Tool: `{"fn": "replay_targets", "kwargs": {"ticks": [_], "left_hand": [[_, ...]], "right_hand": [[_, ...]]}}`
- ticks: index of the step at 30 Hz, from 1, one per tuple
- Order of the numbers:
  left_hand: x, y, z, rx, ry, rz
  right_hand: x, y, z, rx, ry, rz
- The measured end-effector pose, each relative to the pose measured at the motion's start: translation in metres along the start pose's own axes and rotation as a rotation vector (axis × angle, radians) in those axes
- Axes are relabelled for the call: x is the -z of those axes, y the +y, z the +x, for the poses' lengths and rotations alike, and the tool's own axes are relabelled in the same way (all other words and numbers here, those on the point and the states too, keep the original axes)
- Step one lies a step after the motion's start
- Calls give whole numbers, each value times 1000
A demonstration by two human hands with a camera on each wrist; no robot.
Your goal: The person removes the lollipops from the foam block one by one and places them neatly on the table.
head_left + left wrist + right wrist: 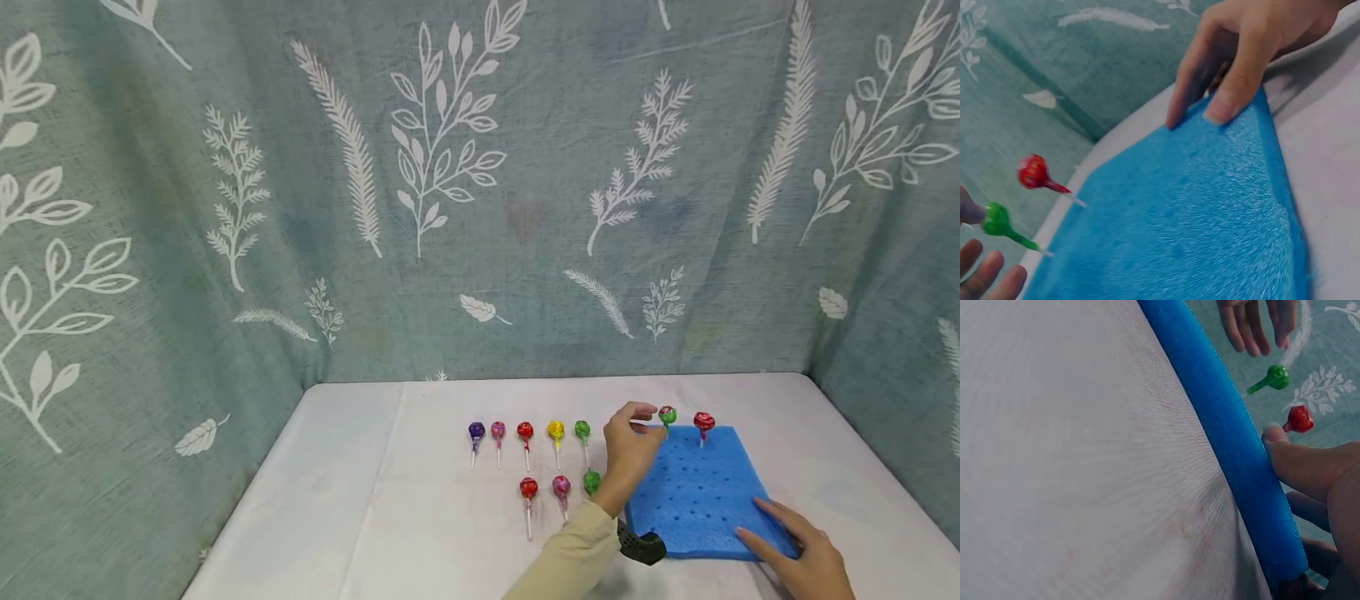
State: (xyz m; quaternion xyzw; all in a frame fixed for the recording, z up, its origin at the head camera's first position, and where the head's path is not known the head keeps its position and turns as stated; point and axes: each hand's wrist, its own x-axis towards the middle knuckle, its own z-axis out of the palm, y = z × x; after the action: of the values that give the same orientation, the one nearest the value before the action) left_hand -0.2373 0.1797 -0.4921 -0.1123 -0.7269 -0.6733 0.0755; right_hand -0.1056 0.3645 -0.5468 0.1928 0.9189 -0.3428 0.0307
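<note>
Green lollipop standing in the foam

Your left hand (628,454) hovers with loose, empty fingers just at 9 o'clock of the green lollipop (667,415), planted at the foam's (697,492) far edge beside a red lollipop (703,422). Your right hand (798,554) presses flat at 5 o'clock.

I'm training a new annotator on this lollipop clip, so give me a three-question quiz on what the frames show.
1. How many lollipops stand in the blue foam board?
2. True or false: the right hand presses on the board's near corner.
3. Which is nearest the left hand? A) purple lollipop B) green lollipop standing in the board C) yellow lollipop

Key:
1. Two: the green one and a red lollipop.
2. True.
3. B; the fingers are right beside it, with no grip visible.
</note>
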Motion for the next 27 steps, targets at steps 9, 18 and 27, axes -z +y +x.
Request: {"fn": "replay_targets", "kwargs": {"ticks": [9, 18, 27], "left_hand": [[-16, -10, 6, -43, -25, 2], [-24, -11, 13, -29, -44, 43], [-23, -10, 17, -131, -3, 8]], "right_hand": [[2, 0, -2, 15, -6, -9], [2, -2, -1, 8, -9, -3], [1, -1, 0, 9, -6, -6]]}}
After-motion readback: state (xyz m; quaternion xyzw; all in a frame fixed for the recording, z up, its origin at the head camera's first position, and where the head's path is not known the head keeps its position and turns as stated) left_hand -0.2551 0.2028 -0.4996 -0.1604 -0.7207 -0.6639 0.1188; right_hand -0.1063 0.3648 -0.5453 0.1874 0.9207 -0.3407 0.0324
